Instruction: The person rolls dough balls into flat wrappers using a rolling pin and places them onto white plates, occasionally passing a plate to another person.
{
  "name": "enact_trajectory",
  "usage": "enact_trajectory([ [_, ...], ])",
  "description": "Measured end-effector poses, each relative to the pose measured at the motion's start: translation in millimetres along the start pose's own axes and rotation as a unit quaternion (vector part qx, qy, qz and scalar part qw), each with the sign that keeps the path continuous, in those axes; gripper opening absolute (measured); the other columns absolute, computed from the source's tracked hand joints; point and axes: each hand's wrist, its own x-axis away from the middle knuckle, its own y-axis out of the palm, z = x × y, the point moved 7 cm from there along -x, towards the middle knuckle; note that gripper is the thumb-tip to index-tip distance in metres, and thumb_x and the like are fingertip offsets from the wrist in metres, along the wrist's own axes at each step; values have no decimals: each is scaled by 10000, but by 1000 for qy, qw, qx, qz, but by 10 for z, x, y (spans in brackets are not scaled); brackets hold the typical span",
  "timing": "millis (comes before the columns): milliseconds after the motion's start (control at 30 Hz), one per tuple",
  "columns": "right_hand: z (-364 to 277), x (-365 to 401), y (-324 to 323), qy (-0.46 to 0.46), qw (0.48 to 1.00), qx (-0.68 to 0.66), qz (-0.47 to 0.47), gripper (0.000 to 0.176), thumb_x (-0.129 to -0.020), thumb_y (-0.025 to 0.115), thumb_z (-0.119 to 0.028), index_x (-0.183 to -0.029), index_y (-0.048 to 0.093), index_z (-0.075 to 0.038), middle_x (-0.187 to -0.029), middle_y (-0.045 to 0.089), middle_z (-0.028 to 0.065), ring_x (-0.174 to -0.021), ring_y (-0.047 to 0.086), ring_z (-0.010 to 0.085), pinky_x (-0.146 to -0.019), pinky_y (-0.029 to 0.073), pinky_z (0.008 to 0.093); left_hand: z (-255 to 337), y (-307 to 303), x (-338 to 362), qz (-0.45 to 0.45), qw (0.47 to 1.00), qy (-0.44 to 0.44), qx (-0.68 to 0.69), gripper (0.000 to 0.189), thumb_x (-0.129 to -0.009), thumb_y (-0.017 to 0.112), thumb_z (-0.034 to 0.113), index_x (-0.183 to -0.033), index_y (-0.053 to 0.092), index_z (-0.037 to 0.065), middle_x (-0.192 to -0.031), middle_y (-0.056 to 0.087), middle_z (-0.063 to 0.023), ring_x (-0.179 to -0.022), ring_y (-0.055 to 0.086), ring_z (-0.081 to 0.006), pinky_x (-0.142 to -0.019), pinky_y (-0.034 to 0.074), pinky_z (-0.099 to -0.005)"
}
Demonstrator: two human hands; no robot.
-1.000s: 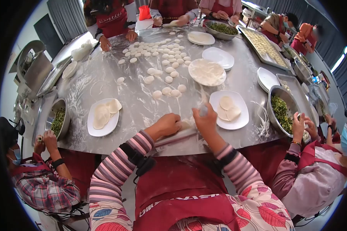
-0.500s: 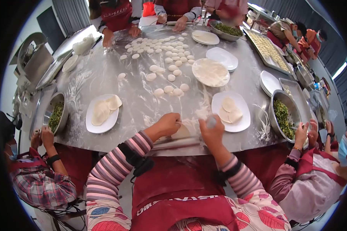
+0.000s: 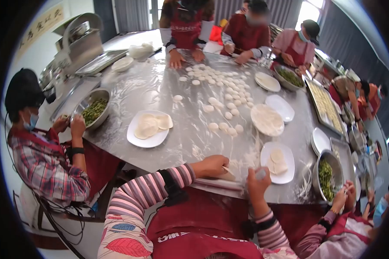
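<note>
A communal food-preparation kitchen: people in red aprons point(image 3: 186, 32) crowd a large, floured steel desk point(image 3: 155, 88) strewn with dough rounds point(image 3: 229, 101). Metal bowls of green filling point(image 3: 93, 110) sit at its edges, a tray of dumplings point(image 3: 324, 105) at right and steel equipment point(image 3: 80, 36) at upper left.

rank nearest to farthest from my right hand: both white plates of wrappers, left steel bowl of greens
From the right hand:
1. White plate with few wrappers, just right.
2. White plate with more wrappers, across left.
3. Steel bowl of chopped greens, far left.
</note>
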Motion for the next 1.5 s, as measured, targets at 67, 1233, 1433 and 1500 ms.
enact_trajectory([
  [67, 88, 120, -49, 30, 999, -42, -10, 230, -676, 702, -81, -703, 475, -55, -581, 505, 78, -507, 518, 208, -506, 423, 329, -106, -11, 54, -15, 990, -10, 141, 245, -706, 642, 226, -812, 614, 7, -789, 621, -185, -752, 599, -289, -649, 458, -373],
  [1233, -461, -226, 19, -97, 995, 13, -18, 230, -679, 711, -68, -705, 484, -48, -560, 507, 99, -486, 512, 242, -493, 416, 326, -65, 0, -223, 54, 986, -60, 145, 197, -597, 706, 187, -698, 631, 36, -701, 630, -133, -676, 615, -273, -645, 478, -348],
  [1433, -221, -397, 225, -79, 997, 12, -15, 233, -689, 707, -112, -710, 488, -37, -558, 533, 124, -500, 551, 279, -494, 425, 355, 26, -43, -240, 72, 996, -41, 21, 189, -677, 661, 170, -791, 642, 21, -681, 622, -129, -656, 619, -236, -600, 472, -336],
  [1500, -159, -298, 150, -71, 997, 17, -15, 237, -688, 707, -122, -715, 489, -34, -557, 531, 132, -503, 549, 298, -494, 425, 363, 64, -142, -156, 76, 993, -71, 46, 186, -675, 664, 171, -782, 645, 21, -675, 625, -124, -644, 617, -231, -599, 470, -333],
])
